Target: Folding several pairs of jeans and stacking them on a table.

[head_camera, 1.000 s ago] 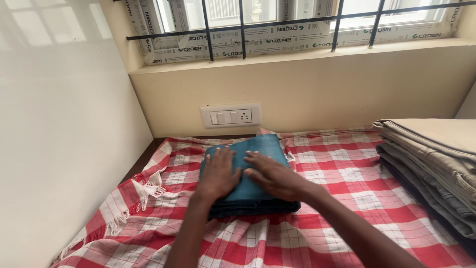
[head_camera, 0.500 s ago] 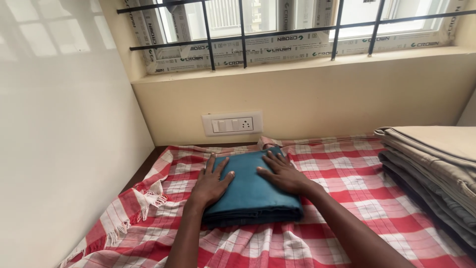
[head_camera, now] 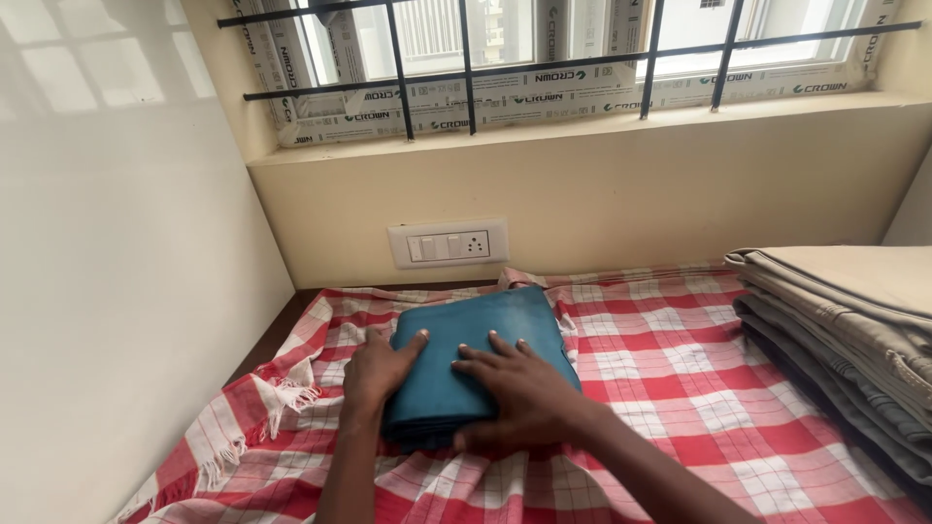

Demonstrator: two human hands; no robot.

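A folded teal-blue garment (head_camera: 485, 330) lies on a red and white checked cloth (head_camera: 680, 359). My left hand (head_camera: 377, 371) rests at the garment's left edge, fingers curled over the side and thumb on top. My right hand (head_camera: 510, 388) lies flat on the garment's near half, fingers spread and pointing left. Neither hand lifts the garment; both press on it.
A stack of folded beige and grey trousers (head_camera: 854, 320) sits at the right. A white wall (head_camera: 116, 291) closes the left side. A switch and socket plate (head_camera: 449, 244) is on the cream wall below a barred window (head_camera: 544, 49). The cloth's fringe (head_camera: 277, 398) hangs at the left.
My left hand slid from the garment's top to its left edge. My right hand moved from the far right part to the near middle, fingers now pointing left.
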